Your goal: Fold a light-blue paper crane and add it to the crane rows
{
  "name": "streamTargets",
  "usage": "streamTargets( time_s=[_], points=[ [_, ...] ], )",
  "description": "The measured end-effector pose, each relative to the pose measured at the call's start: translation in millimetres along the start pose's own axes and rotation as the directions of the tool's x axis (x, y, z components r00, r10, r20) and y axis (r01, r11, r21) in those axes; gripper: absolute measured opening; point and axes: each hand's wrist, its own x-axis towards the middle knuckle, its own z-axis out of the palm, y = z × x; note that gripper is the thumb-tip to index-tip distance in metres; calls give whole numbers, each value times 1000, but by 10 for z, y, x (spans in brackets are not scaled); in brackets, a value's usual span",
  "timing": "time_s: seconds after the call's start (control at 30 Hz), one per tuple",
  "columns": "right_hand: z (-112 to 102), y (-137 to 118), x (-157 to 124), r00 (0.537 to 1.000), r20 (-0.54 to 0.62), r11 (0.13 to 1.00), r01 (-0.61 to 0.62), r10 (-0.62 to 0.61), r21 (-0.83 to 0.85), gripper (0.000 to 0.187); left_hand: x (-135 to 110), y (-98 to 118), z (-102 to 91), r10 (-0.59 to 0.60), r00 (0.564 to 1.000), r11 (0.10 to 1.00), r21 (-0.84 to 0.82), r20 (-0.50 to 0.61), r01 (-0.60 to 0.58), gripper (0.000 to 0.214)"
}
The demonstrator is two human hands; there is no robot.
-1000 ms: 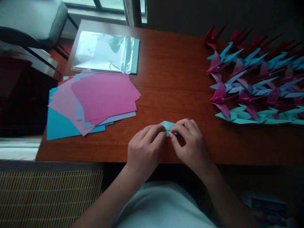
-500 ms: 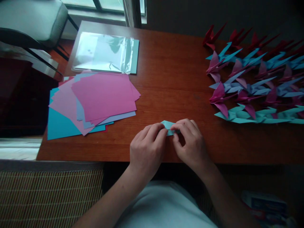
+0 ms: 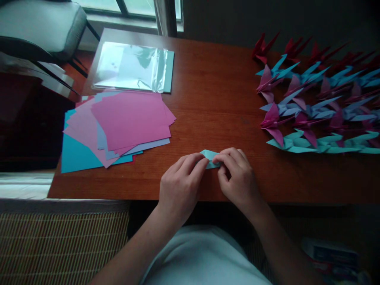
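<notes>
A small piece of folded mint-green origami paper [image 3: 210, 155] lies near the front edge of the wooden table [image 3: 208, 111]. My left hand [image 3: 181, 180] pinches its left end between thumb and fingers. At the right end, my right hand [image 3: 237, 174] is closed on the paper, its thumb and forefinger at the fold. Fingers hide both ends of the piece. To the right stand rows of folded paper cranes: mint-green [image 3: 297, 142], magenta [image 3: 272, 122], lavender [image 3: 285, 105], mauve [image 3: 266, 83], blue [image 3: 280, 67] and dark red [image 3: 261, 47].
A fanned stack of coloured paper sheets [image 3: 133, 118] lies on the table's left side. Behind it rests a clear plastic packet of paper [image 3: 130, 65]. A chair [image 3: 44, 31] stands beyond the far left corner, near the window. Woven matting [image 3: 62, 245] covers the seat at lower left.
My left hand has shifted slightly left and its thumb has lifted a little along the paper. Both hands keep hold of the folded piece. The view has moved slightly.
</notes>
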Motion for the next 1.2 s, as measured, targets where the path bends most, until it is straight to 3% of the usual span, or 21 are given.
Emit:
streamTargets(
  time_s=[0.17, 0.33, 0.53, 0.67, 0.83, 1.0, 1.2],
  points=[
    [-44, -2, 14, 1000, -20, 998, -1, 2, 68, 31, -14, -87, -52, 66, 996, 997, -48, 59, -63, 33],
    [-118, -21, 101, 985, -172, 1000, -9, 13, 25, 23, -25, -131, -79, 124, 992, 988, -96, 14, -122, 35],
    [-97, -29, 289, 997, 13, 997, 72, -71, -16, 28, -86, -86, -113, 109, 983, 986, -108, -146, -125, 35],
    [-62, -19, 325, 996, 36, 996, 83, -83, -17, 23, -186, -4, -150, 77, 983, 993, -74, -169, -90, 34],
    [-56, -9, 258, 1000, 14, 998, 4, -3, -64, 18, -273, 106, -97, 32, 997, 998, -50, -73, -36, 38],
    [-57, -28, 129, 996, -41, 995, -80, 78, -66, 31, -230, 170, -19, -12, 1000, 997, 76, 11, 12, 41],
    [-36, -99, -74, 998, -32, 994, -64, 61, -85, 30, -166, 124, -29, 22, 997, 982, 184, 69, -35, 38]
  ],
)
